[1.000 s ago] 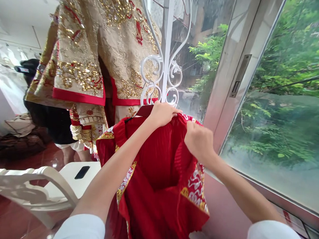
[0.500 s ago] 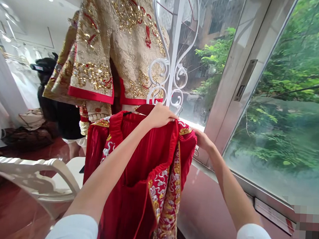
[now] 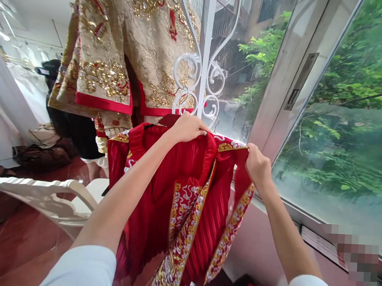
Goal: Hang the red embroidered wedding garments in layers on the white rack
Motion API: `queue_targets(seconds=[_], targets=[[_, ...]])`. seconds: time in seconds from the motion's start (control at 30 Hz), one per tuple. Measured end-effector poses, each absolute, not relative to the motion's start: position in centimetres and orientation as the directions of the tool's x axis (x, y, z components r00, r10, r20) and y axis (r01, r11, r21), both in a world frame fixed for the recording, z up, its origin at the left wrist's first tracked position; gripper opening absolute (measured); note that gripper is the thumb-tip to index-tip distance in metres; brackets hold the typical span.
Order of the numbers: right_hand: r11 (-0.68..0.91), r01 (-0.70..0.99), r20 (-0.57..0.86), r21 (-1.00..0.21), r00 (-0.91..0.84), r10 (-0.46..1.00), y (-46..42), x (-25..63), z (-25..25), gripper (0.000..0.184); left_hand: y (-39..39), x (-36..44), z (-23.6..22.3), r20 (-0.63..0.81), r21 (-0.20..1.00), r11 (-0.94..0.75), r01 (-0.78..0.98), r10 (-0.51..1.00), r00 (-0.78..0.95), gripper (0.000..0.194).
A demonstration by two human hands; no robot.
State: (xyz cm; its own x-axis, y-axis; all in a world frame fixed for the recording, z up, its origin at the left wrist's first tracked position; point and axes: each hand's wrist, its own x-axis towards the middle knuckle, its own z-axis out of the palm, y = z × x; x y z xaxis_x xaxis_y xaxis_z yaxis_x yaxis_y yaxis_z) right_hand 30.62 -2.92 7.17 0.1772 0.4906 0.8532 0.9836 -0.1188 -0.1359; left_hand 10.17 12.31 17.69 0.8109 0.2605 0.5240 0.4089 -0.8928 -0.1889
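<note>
A red pleated skirt (image 3: 163, 180) with gold and silver embroidered panels hangs in front of me from a wire hanger (image 3: 184, 101). My left hand (image 3: 190, 128) reaches across and is closed on the skirt's gathered waistband near the top; its fingertips are partly hidden. To the right, my right hand (image 3: 258, 165) pinches the upper edge of an embroidered strip and holds it stretched out sideways. A long embroidered panel (image 3: 182, 236) drapes down the middle, and another embroidered border (image 3: 231, 234) hangs below my right hand.
A cream and gold sequinned jacket (image 3: 105, 70) hangs behind, beside a white scrolled metal rack (image 3: 204, 54). At the left stands a white chair (image 3: 69, 196), with a person in black (image 3: 67, 119) beyond it. A framed window (image 3: 309, 81) lines the right side.
My right hand has moved right and toward me, pulling the embroidered edge outward so the skirt's right side spreads open. My left hand stays at the waistband.
</note>
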Motion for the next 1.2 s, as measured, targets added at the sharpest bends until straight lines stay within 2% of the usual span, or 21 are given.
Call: queue_targets(seconds=[0.13, 0.27, 0.37, 0.47, 0.53, 0.57, 0.63, 0.73, 0.83, 0.93, 1.0, 1.1, 1.2], targets=[[-0.105, 0.994, 0.867, -0.037, 0.085, 0.492, -4.5, 28.0, 4.6, 0.037, 11.9, 9.9, 17.7, 0.520, -0.163, -0.907, 0.388, 0.256, 0.815, 0.025], [-0.020, 1.000, 0.805, -0.021, 0.029, 0.593, -3.9, 25.2, 1.9, 0.045, 12.1, 9.5, 17.7, 0.514, -0.157, -0.910, 0.384, 0.257, 0.819, 0.025], [0.067, 0.996, 0.751, -0.052, -0.005, 0.660, -3.3, 24.4, 0.9, 0.042, 12.1, 9.2, 16.7, 0.564, -0.127, -0.926, 0.356, 0.228, 0.794, 0.025], [0.095, 0.974, 0.787, -0.207, 0.108, 0.607, -3.0, 25.3, 1.2, 0.037, 10.6, 9.1, 13.8, 0.781, 0.041, -0.919, 0.393, 0.275, 0.561, 0.026], [0.190, 0.906, 0.812, -0.377, 0.225, 0.539, -2.8, 26.3, 2.2, 0.032, 8.9, 9.4, 10.9, 0.873, 0.251, -0.888, 0.384, 0.379, 0.306, 0.025], [0.256, 0.856, 0.813, -0.448, 0.272, 0.515, -2.8, 26.9, 2.8, 0.030, 8.0, 9.7, 9.4, 0.868, 0.357, -0.869, 0.342, 0.444, 0.222, 0.024], [0.369, 0.756, 0.798, -0.540, 0.320, 0.511, -2.8, 27.6, 4.2, 0.025, 6.5, 10.6, 6.8, 0.780, 0.542, -0.813, 0.214, 0.581, 0.232, 0.028], [0.407, 0.682, 0.761, -0.608, 0.355, 0.543, -2.7, 28.0, 5.7, 0.026, 5.7, 11.9, 5.3, 0.566, 0.787, -0.617, -0.001, 0.721, 0.401, 0.042], [0.378, 0.700, 0.776, -0.605, 0.414, 0.475, -2.3, 27.9, 5.8, 0.022, 6.0, 12.0, 6.6, 0.325, 0.940, -0.325, -0.102, 0.766, 0.555, 0.034], [0.442, 0.720, 0.835, -0.534, 0.369, 0.407, -1.5, 27.9, 4.7, 0.012, 6.2, 11.2, 9.0, 0.091, 0.996, -0.072, -0.057, 0.741, 0.666, 0.037], [0.487, 0.713, 0.856, -0.505, 0.340, 0.390, -1.1, 27.9, 3.9, 0.012, 6.0, 10.9, 10.4, 0.041, 0.998, 0.006, -0.058, 0.623, 0.781, 0.040], [0.516, 0.642, 0.821, -0.567, 0.392, 0.414, -1.1, 27.4, 3.5, 0.012, 5.5, 11.2, 11.9, 0.056, 0.997, 0.014, -0.072, 0.486, 0.872, 0.033], [0.582, 0.501, 0.766, -0.640, 0.355, 0.536, -1.5, 27.1, 4.0, 0.019, 5.4, 12.0, 12.6, 0.042, 0.999, -0.033, -0.029, 0.510, 0.859, 0.017]])
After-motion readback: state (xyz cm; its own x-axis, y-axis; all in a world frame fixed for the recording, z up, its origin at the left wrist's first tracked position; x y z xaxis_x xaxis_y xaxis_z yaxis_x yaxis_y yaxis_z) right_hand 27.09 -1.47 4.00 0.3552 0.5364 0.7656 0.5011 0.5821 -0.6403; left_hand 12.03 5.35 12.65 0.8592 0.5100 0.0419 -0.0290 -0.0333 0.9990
